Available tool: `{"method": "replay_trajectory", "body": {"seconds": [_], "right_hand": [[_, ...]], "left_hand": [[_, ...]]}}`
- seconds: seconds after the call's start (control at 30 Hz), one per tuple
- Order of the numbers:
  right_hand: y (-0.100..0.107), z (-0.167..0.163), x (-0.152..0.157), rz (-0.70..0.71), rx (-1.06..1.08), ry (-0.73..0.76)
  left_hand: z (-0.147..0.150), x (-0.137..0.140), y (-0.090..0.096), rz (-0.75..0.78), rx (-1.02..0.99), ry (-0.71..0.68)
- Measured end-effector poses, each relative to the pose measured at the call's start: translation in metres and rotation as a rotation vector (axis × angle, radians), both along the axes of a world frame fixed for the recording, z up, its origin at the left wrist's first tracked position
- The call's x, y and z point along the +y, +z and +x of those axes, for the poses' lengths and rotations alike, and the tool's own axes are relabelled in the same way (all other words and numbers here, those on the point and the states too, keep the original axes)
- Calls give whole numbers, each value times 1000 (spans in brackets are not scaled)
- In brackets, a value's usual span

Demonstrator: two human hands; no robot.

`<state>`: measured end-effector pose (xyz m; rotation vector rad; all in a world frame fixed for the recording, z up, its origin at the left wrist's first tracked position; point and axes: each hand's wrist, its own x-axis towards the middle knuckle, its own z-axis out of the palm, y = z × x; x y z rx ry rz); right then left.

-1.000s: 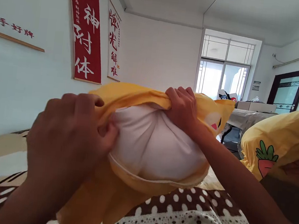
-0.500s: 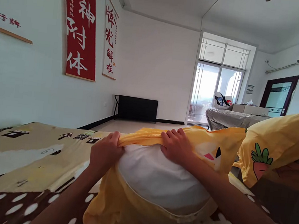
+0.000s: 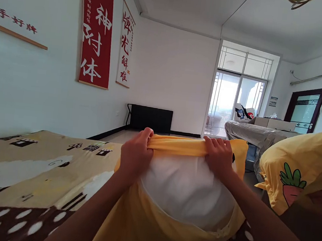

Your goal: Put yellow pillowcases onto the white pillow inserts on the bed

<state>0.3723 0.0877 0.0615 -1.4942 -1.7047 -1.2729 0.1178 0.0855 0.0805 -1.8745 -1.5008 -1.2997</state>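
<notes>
A yellow pillowcase (image 3: 175, 145) is gripped along its upper edge by both hands. My left hand (image 3: 137, 150) is closed on the left part of that edge, and my right hand (image 3: 219, 157) is closed on the right part. Between them the edge is stretched nearly straight. Inside the wide opening shows a white pillow (image 3: 188, 192), slightly blurred. The lower side of the pillowcase hangs below the pillow toward me. My fingertips on the far side of the fabric are partly hidden.
Beneath lies a patterned bedspread (image 3: 42, 184) with brown, white-spotted borders. At right is another yellow pillow (image 3: 317, 163) with carrot prints. Farther off stand a plastic-covered piece of furniture (image 3: 252, 132), a black panel (image 3: 151, 118) against the wall and a glazed door (image 3: 225, 100).
Both hands have lifted the pillowcase edge and shifted right. The edge is now tauter, and the opening faces me more. The camera view has also shifted.
</notes>
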Motion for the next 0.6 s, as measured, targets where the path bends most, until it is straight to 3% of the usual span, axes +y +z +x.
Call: {"method": "replay_trajectory", "body": {"seconds": [0.07, 0.17, 0.27, 0.3, 0.4, 0.43, 0.5, 0.6], "right_hand": [[-7, 19, 3, -86, 61, -86], [-9, 45, 5, -282, 116, -200], [17, 63, 1, -381, 178, -283], [31, 67, -1, -314, 201, -286], [69, 71, -5, 67, 328, -254], [76, 71, -5, 119, 373, -237], [76, 70, 0, -45, 368, -202], [52, 71, 14, -443, 225, -171]], "left_hand": [[-4, 3, -3, -66, -33, 19], [-7, 13, -17, -251, 221, 73], [-9, 22, -12, -376, 382, 100], [-10, 23, -1, -363, 377, 132], [-16, 21, 51, -204, 245, 303], [-18, 21, 68, -177, 199, 319], [-24, 22, 89, -224, 227, 268], [-37, 35, 82, -397, 402, 180]]}}
